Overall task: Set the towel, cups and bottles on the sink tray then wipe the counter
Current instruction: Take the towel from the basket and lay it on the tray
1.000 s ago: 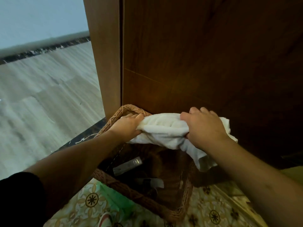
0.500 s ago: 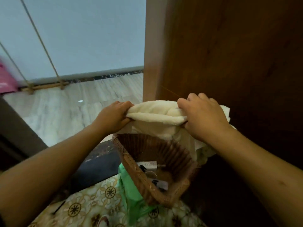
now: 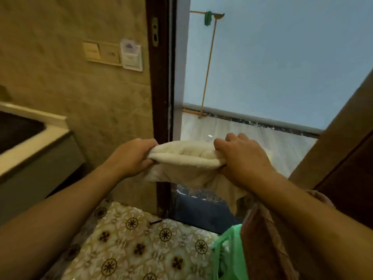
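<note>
A cream-white towel (image 3: 182, 158) is held bunched at chest height in front of the doorway. My left hand (image 3: 133, 155) grips its left end and my right hand (image 3: 240, 158) grips its right end, with loose cloth hanging below between them. The counter (image 3: 36, 142) with its dark sink recess lies at the far left, well apart from the towel. No cups, bottles or tray are in view.
A wicker basket (image 3: 262, 239) and a green plastic bag (image 3: 228, 253) sit low at the right under my right forearm. A dark door frame (image 3: 161, 87) stands straight ahead, the wooden door (image 3: 343, 148) at the right. Patterned floor tiles (image 3: 131, 239) lie below.
The view has swung left, away from the basket and wooden door toward the door frame and counter. Both hands kept their grip and carried the towel up and away from the basket.
</note>
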Tool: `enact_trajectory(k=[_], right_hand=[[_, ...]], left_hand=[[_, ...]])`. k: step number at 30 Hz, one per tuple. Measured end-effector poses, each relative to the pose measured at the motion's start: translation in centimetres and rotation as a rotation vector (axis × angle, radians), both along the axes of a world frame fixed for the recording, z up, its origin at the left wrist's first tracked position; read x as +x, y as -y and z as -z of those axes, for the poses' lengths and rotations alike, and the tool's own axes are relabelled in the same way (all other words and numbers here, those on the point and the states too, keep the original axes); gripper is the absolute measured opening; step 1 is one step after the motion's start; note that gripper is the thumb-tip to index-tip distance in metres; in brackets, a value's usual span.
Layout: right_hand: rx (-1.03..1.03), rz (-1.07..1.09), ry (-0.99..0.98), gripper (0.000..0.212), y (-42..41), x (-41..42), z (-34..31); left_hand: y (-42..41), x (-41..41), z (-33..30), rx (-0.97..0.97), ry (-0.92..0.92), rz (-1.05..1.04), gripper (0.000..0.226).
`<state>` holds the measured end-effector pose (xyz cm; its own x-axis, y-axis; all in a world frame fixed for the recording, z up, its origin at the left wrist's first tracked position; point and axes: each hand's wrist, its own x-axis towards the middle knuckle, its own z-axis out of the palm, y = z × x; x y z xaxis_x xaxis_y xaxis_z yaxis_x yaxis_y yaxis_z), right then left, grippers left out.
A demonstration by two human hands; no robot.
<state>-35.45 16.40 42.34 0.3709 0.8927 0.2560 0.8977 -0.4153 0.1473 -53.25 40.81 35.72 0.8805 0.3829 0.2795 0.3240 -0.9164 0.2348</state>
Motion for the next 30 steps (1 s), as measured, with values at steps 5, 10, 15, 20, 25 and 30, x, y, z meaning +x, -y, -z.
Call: enact_trajectory(k=[5, 10, 15, 20, 25, 30], right_hand=[[0.008, -0.240, -0.037, 0.047, -13.5, -9.7, 1.2], [-0.009, -0.432, -0.046, 0.042, -25.9, -20.2, 2.0], [-0.054, -0.575, -0.085, 0.040, -35.2, -28.2, 2.6], [-0.126, -0.618, -0.123, 0.045, -42.6, -33.2, 3.4], [-0.159, -0.647, -0.153, 0.034, -50.0, -34.6, 5.0], [-0.152, -0.693, -0.173, 0.033, -59.6, -33.6, 6.8]], left_hand=[[-9.3, -14.8, 0.2, -0.014, -0.052, -0.244, 0.025], [-17.0, -28.9, 0.1, -0.028, -0.106, -0.443, 0.032], [-23.1, -38.7, 0.0, 0.016, -0.172, -0.609, 0.022], [-28.7, -43.6, 0.1, 0.021, -0.229, -0.697, 0.021], [-35.1, -44.9, 1.0, 0.021, -0.282, -0.747, 0.019], [-42.9, -43.8, 1.6, 0.006, -0.320, -0.816, 0.024]])
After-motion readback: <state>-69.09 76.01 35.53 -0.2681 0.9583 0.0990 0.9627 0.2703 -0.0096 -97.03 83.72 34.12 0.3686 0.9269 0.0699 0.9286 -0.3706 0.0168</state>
